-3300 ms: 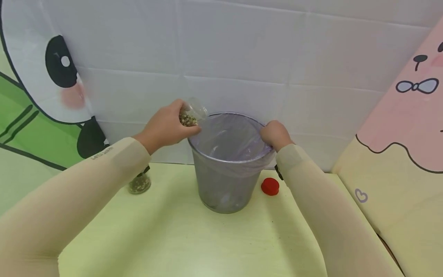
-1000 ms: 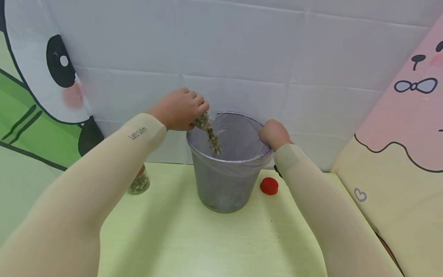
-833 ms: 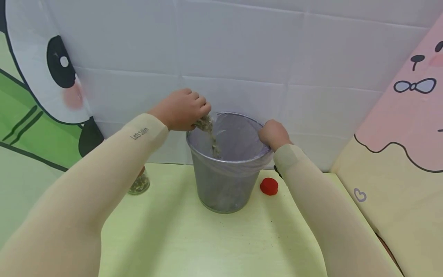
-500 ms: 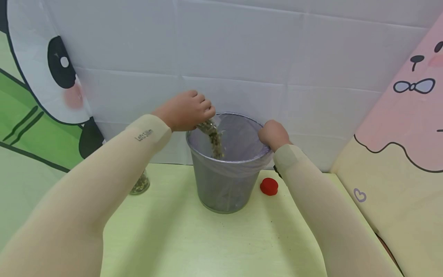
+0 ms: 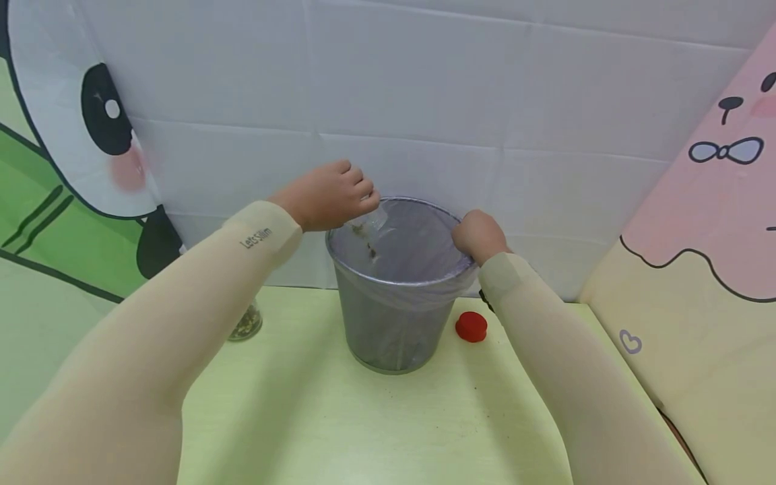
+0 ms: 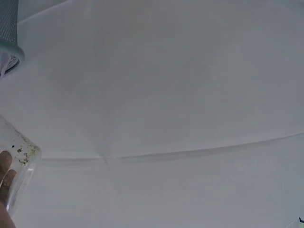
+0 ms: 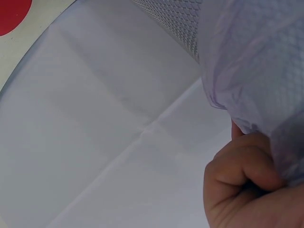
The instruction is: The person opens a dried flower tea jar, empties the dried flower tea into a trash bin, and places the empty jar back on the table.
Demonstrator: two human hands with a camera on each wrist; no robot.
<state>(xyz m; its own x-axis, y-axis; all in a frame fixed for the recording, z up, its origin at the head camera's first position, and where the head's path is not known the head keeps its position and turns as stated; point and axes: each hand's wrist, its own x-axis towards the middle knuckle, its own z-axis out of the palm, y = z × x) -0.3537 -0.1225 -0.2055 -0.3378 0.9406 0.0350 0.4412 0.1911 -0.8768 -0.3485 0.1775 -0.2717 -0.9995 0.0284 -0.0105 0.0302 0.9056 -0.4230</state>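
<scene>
This is looking like a makeshift booth set around a pale yellow-green tabletop (image 5: 291,417); what building is surrounding it cannot be told. A creased white sheet (image 5: 412,81) is hanging behind the tabletop's far edge, showing fold lines. On the left, a green and white cartoon print (image 5: 48,182), showing 1 big eye (image 5: 100,121), is closing that side. Along the tabletop's right edge, a pink and cream print (image 5: 697,229) is rising, showing 1 bow tie (image 5: 725,151) and 1 heart (image 5: 630,341).

Pale yellow table (image 5: 315,417); white cloth (image 5: 412,81) behind; pink cartoon (image 5: 721,222) right.
</scene>
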